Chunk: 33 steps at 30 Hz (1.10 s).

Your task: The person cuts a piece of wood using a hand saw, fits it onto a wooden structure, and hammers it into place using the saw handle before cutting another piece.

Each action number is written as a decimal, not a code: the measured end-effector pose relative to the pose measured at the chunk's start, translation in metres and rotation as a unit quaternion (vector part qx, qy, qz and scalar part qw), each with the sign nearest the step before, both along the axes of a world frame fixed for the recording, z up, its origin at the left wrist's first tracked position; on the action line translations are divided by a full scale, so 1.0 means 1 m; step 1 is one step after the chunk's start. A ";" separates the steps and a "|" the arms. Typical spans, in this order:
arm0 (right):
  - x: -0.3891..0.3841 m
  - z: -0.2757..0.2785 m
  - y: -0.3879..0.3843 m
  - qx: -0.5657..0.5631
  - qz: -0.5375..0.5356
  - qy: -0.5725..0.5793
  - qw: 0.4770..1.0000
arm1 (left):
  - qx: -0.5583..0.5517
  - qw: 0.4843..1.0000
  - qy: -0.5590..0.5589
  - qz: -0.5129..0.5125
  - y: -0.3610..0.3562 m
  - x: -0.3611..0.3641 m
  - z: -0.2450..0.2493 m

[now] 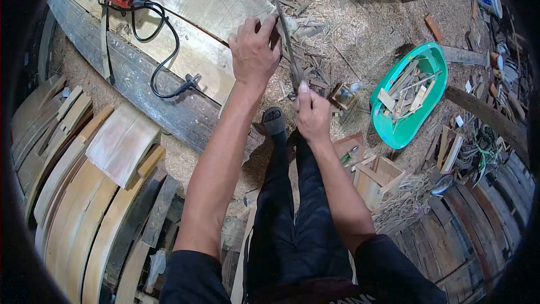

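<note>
The left hand [254, 50] and right hand [313, 114] are both closed on a thin strip [289, 50]. Below is a sawdust floor [365, 28], with curved planks [79, 202] and a green basin [408, 134].

Item: one thin strip [290, 56], held at both ends.

I log it as long, narrow and flat, grey-brown in tone (I cannot tell whether it is wood or metal). It stands nearly upright in my view, leaning slightly, with its top end tilted to the left. My left hand [256, 50] pinches its upper part, and a tapering tip stands clear above the fingers. My right hand [312, 114] grips its lower end. It is held in the air above the littered ground.
</note>
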State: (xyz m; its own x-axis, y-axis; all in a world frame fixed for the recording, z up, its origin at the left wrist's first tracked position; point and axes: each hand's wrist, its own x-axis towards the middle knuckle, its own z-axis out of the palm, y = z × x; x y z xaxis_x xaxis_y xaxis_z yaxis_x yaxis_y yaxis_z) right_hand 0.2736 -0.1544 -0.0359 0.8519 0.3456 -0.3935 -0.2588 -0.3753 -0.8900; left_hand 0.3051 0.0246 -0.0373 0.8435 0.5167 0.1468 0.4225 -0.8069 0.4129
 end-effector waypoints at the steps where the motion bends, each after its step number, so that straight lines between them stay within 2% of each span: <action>1: -0.004 -0.004 -0.003 0.007 -0.002 0.006 1.000 | 0.002 1.000 -0.003 -0.001 0.001 0.001 0.001; 5: 0.007 0.003 0.011 -0.026 -0.011 -0.014 0.999 | -0.003 1.000 0.000 -0.004 -0.003 0.000 0.002; 9: -0.002 -0.005 0.010 0.022 -0.026 0.008 0.999 | 0.004 1.000 0.004 -0.007 0.000 0.000 0.004; 24: 0.002 -0.012 0.010 0.038 -0.021 0.013 0.999 | 0.028 1.000 0.003 0.010 -0.004 0.005 -0.003; 30: 0.004 -0.010 0.008 0.038 -0.023 -0.007 0.999 | 0.030 0.999 -0.025 0.013 -0.004 0.003 -0.008; 33: 0.016 -0.013 -0.002 0.017 0.018 -0.005 1.000 | 0.001 0.998 -0.062 0.029 -0.003 0.003 -0.012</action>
